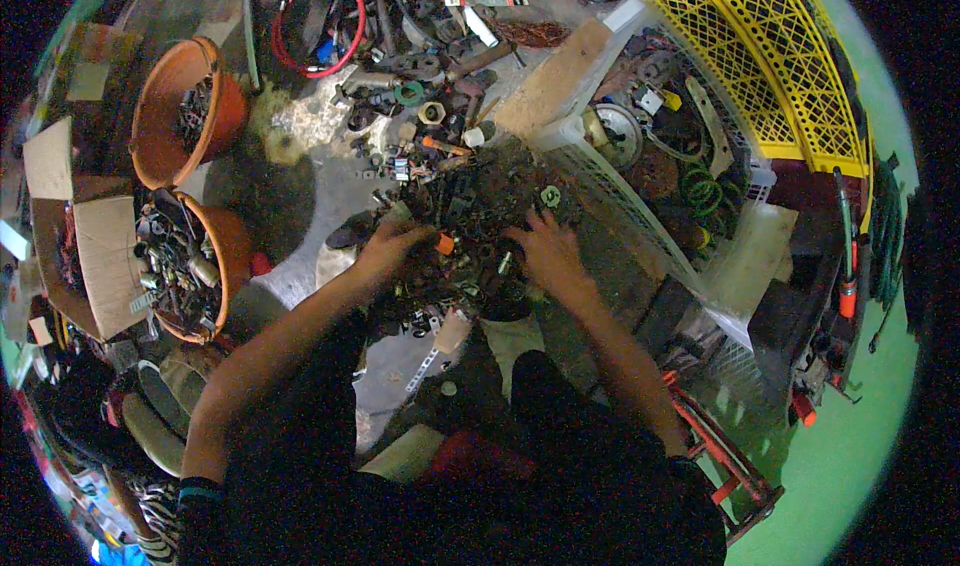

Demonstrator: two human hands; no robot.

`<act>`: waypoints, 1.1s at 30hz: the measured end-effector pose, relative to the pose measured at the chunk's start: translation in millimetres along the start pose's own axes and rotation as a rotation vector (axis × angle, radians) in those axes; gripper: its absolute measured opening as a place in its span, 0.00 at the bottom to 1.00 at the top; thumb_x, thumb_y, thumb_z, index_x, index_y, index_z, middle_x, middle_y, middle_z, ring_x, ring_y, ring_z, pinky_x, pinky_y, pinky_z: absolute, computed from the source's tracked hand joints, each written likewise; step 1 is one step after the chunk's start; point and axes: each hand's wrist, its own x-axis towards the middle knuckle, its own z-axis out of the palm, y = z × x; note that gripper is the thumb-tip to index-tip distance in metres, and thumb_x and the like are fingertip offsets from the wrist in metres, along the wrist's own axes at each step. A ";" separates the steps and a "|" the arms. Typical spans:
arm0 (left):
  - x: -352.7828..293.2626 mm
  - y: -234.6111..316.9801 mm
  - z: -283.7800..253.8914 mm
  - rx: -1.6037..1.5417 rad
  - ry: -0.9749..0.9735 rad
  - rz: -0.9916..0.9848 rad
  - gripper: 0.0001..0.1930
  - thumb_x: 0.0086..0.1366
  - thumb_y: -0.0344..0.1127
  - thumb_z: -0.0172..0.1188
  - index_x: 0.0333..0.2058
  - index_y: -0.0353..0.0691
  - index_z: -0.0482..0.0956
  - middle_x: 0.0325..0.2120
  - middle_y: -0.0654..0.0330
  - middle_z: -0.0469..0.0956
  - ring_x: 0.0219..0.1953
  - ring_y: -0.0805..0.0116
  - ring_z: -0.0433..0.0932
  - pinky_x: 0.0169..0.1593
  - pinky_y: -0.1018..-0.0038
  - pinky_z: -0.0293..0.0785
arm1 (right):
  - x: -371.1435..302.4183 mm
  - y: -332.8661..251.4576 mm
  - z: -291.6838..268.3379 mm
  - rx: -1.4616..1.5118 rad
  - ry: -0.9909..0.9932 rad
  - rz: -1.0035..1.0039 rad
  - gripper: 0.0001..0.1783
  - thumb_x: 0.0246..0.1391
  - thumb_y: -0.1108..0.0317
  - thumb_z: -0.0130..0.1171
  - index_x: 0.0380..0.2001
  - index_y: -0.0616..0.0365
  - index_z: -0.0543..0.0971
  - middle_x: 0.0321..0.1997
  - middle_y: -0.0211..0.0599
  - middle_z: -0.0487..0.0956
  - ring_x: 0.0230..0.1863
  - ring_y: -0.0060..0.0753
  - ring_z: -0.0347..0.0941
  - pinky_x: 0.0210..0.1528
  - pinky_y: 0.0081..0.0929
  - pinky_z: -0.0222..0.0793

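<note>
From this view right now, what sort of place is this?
Probably a workshop or scrap-parts area. Clues: a heap of small, mostly dark parts on the floor, orange buckets holding metal pieces, and a white crate containing a green coil.

It's dim where I stand. Pale glare whitens the grey floor (345, 198) left of upper centre, and the yellow crate (752, 38) at upper right looks brighter. Dark clothing (450, 521) along the bottom sinks into grainy shadow; small metal parts (462, 202) mid-frame look murky. Straight edges bow toward the black, rounded rim.
</note>
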 end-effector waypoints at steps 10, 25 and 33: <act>-18.2 17.6 3.2 -0.001 -0.099 -0.090 0.14 0.63 0.40 0.55 0.41 0.35 0.75 0.29 0.58 0.78 0.28 0.69 0.78 0.28 0.72 0.78 | 1.2 17.4 4.8 0.044 0.015 -0.079 0.19 0.49 0.58 0.59 0.46 0.43 0.78 0.61 0.52 0.63 0.62 0.60 0.56 0.59 0.55 0.58; -17.0 12.1 7.1 -0.175 -0.241 -0.200 0.18 0.66 0.44 0.49 0.44 0.34 0.72 0.39 0.52 0.75 0.36 0.59 0.79 0.40 0.62 0.80 | -25.0 -2.8 -25.2 0.584 0.369 0.036 0.18 0.49 0.58 0.62 0.40 0.58 0.77 0.50 0.51 0.71 0.54 0.51 0.65 0.59 0.41 0.58; -6.7 -10.1 5.6 -0.247 -0.219 -0.242 0.16 0.66 0.44 0.50 0.42 0.36 0.74 0.34 0.55 0.77 0.31 0.64 0.78 0.33 0.66 0.78 | 1.7 22.8 -2.6 0.725 0.302 0.199 0.20 0.49 0.60 0.62 0.44 0.57 0.76 0.48 0.52 0.72 0.52 0.51 0.69 0.57 0.40 0.62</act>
